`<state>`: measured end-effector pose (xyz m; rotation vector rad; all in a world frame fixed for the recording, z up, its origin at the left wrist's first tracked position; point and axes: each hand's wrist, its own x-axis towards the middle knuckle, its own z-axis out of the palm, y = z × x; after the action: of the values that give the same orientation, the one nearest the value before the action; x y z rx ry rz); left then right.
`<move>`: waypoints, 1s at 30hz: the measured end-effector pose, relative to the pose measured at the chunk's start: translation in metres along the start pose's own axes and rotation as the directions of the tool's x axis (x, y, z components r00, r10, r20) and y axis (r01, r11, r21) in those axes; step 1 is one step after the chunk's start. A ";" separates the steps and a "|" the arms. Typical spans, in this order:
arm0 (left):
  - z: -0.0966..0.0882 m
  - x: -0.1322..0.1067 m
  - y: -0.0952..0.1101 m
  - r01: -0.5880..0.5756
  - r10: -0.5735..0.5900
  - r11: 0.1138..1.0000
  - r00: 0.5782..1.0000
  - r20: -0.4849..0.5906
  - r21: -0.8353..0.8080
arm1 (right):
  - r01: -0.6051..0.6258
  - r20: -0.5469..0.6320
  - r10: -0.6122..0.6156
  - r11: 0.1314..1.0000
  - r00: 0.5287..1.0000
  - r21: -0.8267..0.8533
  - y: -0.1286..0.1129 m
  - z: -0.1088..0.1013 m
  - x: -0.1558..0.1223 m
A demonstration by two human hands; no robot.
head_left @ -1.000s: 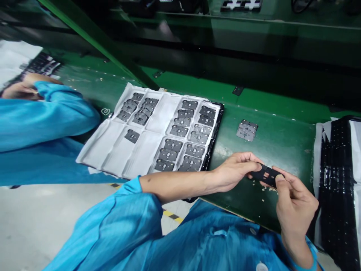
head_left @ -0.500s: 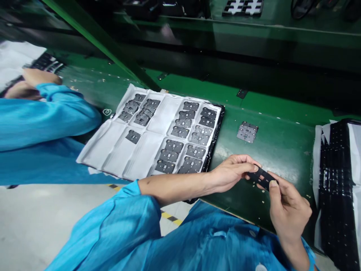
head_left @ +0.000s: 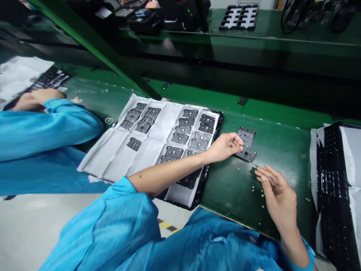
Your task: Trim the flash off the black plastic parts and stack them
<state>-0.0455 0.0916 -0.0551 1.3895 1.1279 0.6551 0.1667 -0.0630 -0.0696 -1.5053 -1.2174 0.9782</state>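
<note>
My left hand (head_left: 225, 146) pinches one end of a flat dark plate with small cut-outs (head_left: 248, 155), just in front of the other plates (head_left: 247, 136) lying together on the green bench. Apart from it, to the right, my right hand (head_left: 278, 194) is open over the bench, fingers loosely stretched and nothing in them. Left of my left hand lies a black tray lined with a white sheet (head_left: 159, 124). Similar dark plates (head_left: 180, 138) sit in several of its compartments, and my left forearm covers part of it.
Stacked black trays (head_left: 334, 177) with white liners stand at the right. Small pale scraps (head_left: 263, 195) dot the green bench (head_left: 225, 192). A slanted green post (head_left: 107, 56) rises behind the tray. At far left a co-worker's blue sleeve (head_left: 70, 122) reaches over the bench.
The dark plate, held between both hands before, has moved up and left to the plates on the bench in my left hand. My right hand has let go and opened.
</note>
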 end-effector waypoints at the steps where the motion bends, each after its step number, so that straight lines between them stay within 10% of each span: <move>1: -0.003 0.008 -0.001 -0.026 0.028 0.995 0.999 -0.026 0.100 | 0.004 -0.006 -0.004 1.000 1.000 0.011 0.002 0.000 0.001; 9: -0.016 0.026 0.000 -0.096 0.155 0.864 0.985 -0.081 0.494 | 0.037 -0.007 -0.037 0.999 0.999 0.007 0.021 -0.007 0.000; 15: -0.025 0.057 0.027 -0.044 0.167 0.552 0.984 -0.058 0.833 | 0.185 -0.017 -0.187 0.979 0.982 -0.080 0.029 -0.015 0.005; 23: -0.015 0.186 0.058 0.196 0.068 0.538 0.959 -0.274 0.820 | 0.308 -0.070 -0.328 0.928 0.942 -0.210 0.030 -0.017 0.006; 30: -0.019 0.220 0.051 0.215 -0.062 0.596 0.973 -0.223 0.774 | 0.312 -0.030 -0.334 0.907 0.942 -0.282 0.030 -0.025 0.001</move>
<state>0.0338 0.3040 -0.0523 1.9866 1.7849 0.1149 0.1975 -0.0685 -0.0927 -1.4705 -1.5347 0.5407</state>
